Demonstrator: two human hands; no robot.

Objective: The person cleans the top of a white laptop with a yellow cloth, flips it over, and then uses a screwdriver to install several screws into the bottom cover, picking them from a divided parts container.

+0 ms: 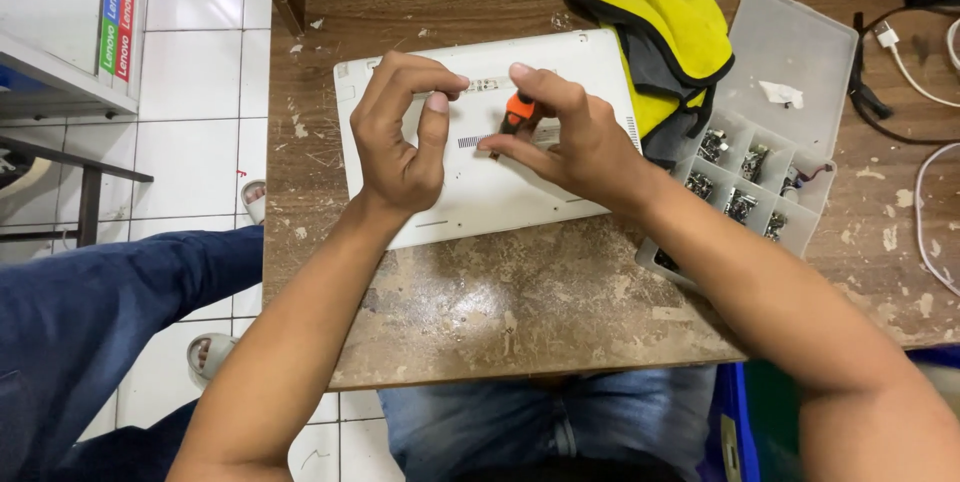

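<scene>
The table is worn wood, its surface scuffed and flaked with pale chips. On it lies a white laptop, underside up, flat and square to the near edge. Judged as handled: a stiff, thin shell, light to moderate in weight, smooth and likely slippery, best held by its long edges and not pressed hard mid-panel. Beside it to the right lies a yellow cloth with a grey lining, overlapping the laptop's far corner, soft and limp. Further right sits a clear parts box, lid open, its compartments holding small dark metal parts; a white cable trails near it. The left hand is curled over the laptop, thumb and forefinger drawn together above the panel; whether they pinch anything cannot be told. The right hand is closed on an orange-handled screwdriver, fingers wrapped round its short grip, tip hidden against the panel near a small dark label. The tool looks light and rigid; grip at the handle.
</scene>
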